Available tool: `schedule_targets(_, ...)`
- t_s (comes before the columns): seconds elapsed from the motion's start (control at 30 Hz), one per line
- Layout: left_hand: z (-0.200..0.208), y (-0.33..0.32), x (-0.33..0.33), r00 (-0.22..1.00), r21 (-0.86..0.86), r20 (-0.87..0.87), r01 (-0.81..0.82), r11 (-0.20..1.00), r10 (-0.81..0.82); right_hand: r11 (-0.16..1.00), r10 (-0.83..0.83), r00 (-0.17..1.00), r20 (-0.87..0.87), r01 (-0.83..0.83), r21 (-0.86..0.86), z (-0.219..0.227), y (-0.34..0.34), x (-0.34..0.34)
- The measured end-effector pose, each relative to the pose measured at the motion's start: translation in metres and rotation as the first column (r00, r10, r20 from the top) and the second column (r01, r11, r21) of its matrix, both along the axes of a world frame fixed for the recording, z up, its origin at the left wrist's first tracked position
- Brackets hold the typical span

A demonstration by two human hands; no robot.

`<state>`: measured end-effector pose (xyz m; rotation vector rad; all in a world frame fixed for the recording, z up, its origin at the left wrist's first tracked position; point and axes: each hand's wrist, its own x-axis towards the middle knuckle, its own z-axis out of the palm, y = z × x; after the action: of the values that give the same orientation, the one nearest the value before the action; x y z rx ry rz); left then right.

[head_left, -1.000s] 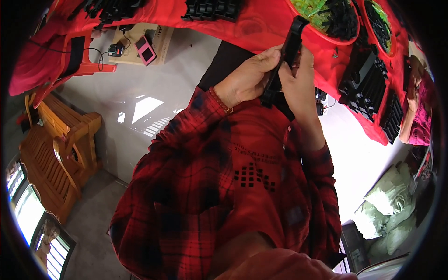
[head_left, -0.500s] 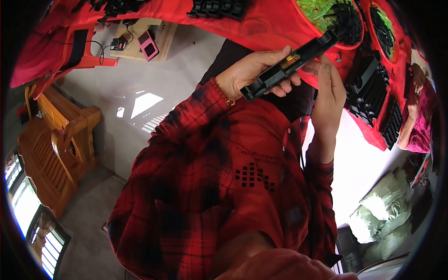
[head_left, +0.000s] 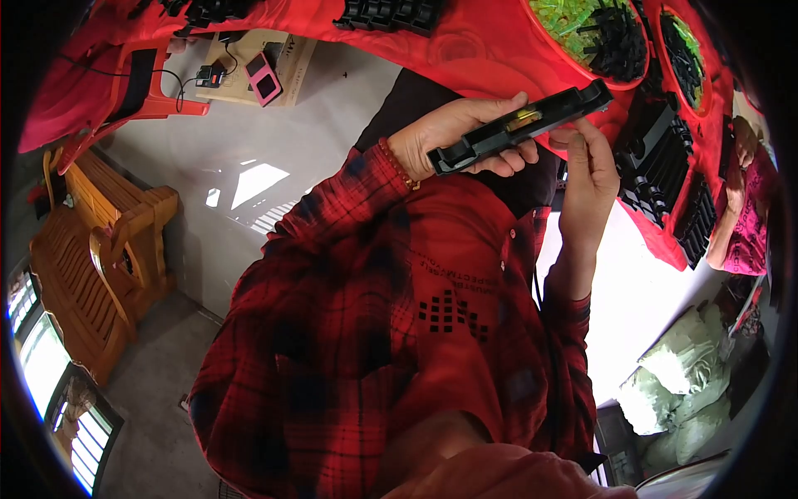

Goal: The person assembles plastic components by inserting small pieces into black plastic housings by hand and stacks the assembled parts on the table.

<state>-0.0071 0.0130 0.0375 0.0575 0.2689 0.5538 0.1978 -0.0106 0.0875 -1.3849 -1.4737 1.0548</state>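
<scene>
A black plastic spirit level body (head_left: 486,143) with a yellow vial (head_left: 525,118) in its middle lies slanted across my left hand (head_left: 445,131). That hand is closed around it, thumb on the far side and fingers curled beneath. My right hand (head_left: 588,170) is at the level's right end, by its lower edge. Its thumb and fingers are drawn together there, and whatever they may pinch is hidden. Beyond the level, a red bowl holds yellow-green vials (head_left: 555,23) and small black parts (head_left: 617,48).
Black level bodies (head_left: 661,158) are lined up on the red-covered table (head_left: 465,51) at right, with more black pieces (head_left: 389,15) at the far edge. A second bowl (head_left: 683,58) stands far right. Another person's arm (head_left: 736,195) shows there. At left are a wooden bench (head_left: 87,270) and a red chair (head_left: 154,108).
The level has turned flatter, its right end coming down toward me. My left hand still grips it; my right hand has shifted slightly and its fingers stay at the level's right end.
</scene>
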Motion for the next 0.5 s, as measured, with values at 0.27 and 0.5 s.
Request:
schedule_targets(0.27,0.0038,-0.0038,0.0029,0.998,-0.066,-0.018,-0.061,0.996,0.06,0.992,-0.122,0.983,0.138,0.115,0.053,-0.0068,0.0017,0.0002)
schedule_targets(0.5,0.004,-0.0034,0.0034,0.998,-0.158,-0.014,-0.068,0.985,0.066,0.977,-0.171,0.958,0.229,0.136,0.163,-0.0051,0.0012,-0.0021)
